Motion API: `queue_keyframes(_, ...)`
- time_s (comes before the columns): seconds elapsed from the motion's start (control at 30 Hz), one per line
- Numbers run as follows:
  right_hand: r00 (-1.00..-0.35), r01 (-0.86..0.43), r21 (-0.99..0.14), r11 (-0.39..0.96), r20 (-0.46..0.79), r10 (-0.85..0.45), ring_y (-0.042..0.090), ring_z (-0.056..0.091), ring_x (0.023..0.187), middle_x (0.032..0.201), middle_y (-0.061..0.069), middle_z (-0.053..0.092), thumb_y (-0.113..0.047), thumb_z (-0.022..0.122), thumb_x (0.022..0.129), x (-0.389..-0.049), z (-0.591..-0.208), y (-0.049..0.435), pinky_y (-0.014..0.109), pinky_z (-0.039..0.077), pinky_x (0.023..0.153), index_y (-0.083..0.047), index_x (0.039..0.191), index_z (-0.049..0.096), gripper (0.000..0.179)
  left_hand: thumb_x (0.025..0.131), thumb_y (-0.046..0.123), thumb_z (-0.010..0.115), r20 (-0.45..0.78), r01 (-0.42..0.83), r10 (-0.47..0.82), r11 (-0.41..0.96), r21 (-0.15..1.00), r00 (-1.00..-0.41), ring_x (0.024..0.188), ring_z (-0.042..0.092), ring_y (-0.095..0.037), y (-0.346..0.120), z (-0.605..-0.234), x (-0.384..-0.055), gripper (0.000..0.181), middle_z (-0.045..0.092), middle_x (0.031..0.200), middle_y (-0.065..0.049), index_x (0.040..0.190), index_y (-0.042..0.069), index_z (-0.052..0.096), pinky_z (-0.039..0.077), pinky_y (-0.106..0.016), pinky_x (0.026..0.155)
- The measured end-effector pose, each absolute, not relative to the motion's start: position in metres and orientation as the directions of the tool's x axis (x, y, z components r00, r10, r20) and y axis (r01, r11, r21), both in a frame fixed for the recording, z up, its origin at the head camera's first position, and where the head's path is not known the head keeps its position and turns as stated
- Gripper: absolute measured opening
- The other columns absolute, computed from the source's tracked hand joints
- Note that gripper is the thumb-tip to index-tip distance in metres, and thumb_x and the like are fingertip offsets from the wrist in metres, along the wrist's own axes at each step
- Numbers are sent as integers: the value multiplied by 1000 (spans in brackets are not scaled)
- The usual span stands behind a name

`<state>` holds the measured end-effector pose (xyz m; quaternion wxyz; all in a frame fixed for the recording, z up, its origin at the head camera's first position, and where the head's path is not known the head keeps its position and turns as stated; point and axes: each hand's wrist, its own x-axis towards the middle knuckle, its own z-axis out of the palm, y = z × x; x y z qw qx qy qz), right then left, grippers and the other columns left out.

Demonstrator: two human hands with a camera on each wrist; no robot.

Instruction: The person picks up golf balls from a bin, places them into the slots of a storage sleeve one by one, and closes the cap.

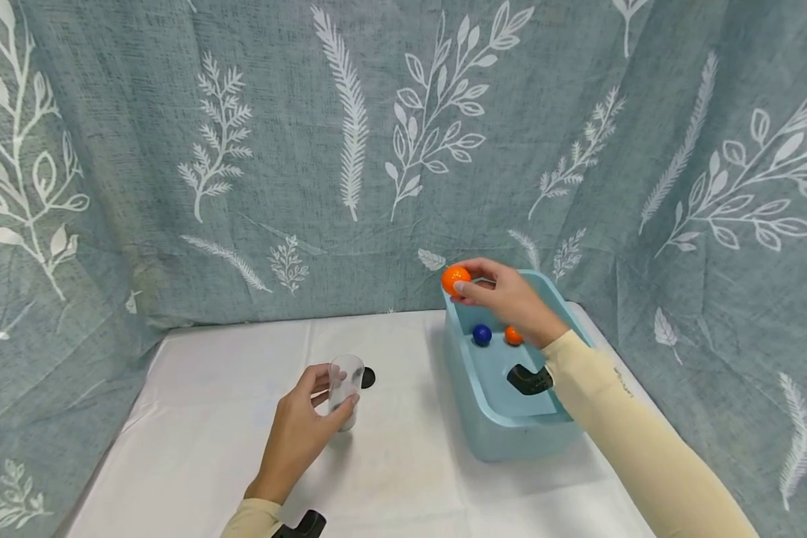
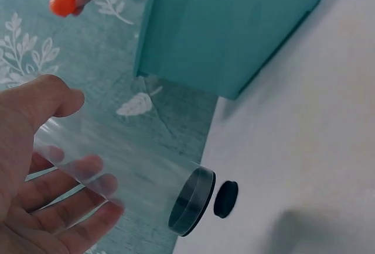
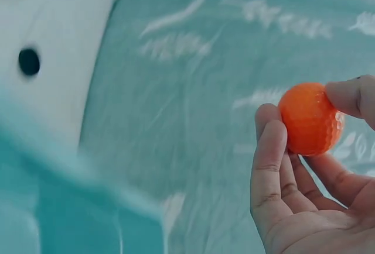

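Observation:
My right hand (image 1: 506, 295) pinches an orange golf ball (image 1: 456, 280) between thumb and fingertips, above the far left rim of a light blue plastic bin (image 1: 487, 418). Dimples show on the ball (image 3: 310, 119) in the right wrist view. Over the table, my left hand (image 1: 302, 430) holds a clear plastic cylinder (image 1: 345, 385) with fingers and thumb at its sides. The cylinder (image 2: 137, 154) has a dark-edged end in the left wrist view, and nothing shows inside it. Beside it on the cloth lies a small round black cap-like piece (image 1: 368, 377).
Inside the bin lie a dark blue ball (image 1: 482, 335) and another orange ball (image 1: 513, 335), partly behind the right hand. A white cloth (image 1: 403, 463) covers the table. Behind the table hangs a grey-green curtain (image 1: 282, 149) with white leaf prints.

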<state>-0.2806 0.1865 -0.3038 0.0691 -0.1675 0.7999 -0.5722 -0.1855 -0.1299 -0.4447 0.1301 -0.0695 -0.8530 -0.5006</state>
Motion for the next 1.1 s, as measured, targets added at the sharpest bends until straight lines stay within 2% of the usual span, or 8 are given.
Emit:
queue_keyframes(0.2,-908,-223,-961,162,145,-392,31,66,111,129,10,62,-33,70,97,-265,-301,158,43,51,102,-12,137,56,46,87,27,82,323,277,-9,493,825,-946,114,65,-21,-127,-432,-180,50,67,122,-2,129,11,59,55,-35,95)
queue_keyframes(0.33,-888,-237,-970,59,191,-419,37,64,112,129,12,61,-24,69,99,-255,-305,140,39,52,99,-12,136,58,41,86,28,83,337,290,-11,484,826,-941,112,65,-19,-127,-424,-176,50,67,121,-1,128,12,60,55,-34,95)
queue_keyframes(0.43,-867,-258,-966,-11,237,-438,37,64,110,128,14,61,-20,68,99,-248,-311,126,40,53,99,-12,135,59,38,85,27,83,350,298,-20,482,824,-937,109,67,-19,-128,-419,-172,50,67,121,-1,128,13,61,56,-36,93)
queue_keyframes(0.57,-855,-293,-956,-15,269,-444,31,65,105,125,11,64,-22,69,98,-239,-321,108,42,54,96,-16,135,61,38,85,26,84,369,307,-29,494,813,-929,107,68,-20,-130,-412,-166,50,67,121,-1,128,14,62,56,-38,92)
queue_keyframes(0.7,-854,-315,-949,2,282,-438,28,62,106,124,7,64,-24,70,98,-233,-333,95,37,54,93,-20,134,62,37,85,27,84,395,328,-28,504,799,-918,106,68,-19,-133,-408,-164,51,68,120,0,129,14,62,56,-38,92)
queue_keyframes(0.9,-832,-360,-932,-36,339,-440,25,59,115,127,5,63,-24,69,98,-228,-349,78,39,52,99,-18,136,61,39,85,29,84,415,342,-38,501,795,-909,103,68,-19,-135,-406,-161,50,68,119,1,129,17,63,58,-38,88)
queue_keyframes(0.97,-821,-369,-928,-51,351,-450,24,57,116,126,5,63,-24,69,98,-227,-353,73,40,51,100,-15,137,61,40,85,30,84,415,341,-40,500,796,-909,103,68,-18,-136,-406,-160,50,68,119,2,129,19,63,58,-38,88)
queue_keyframes(1.1,-808,-371,-926,-68,358,-468,25,59,114,125,5,64,-23,69,98,-224,-361,66,41,52,98,-18,136,62,39,84,30,84,422,345,-40,510,788,-906,102,68,-15,-137,-405,-158,51,69,117,5,130,20,64,57,-34,89)
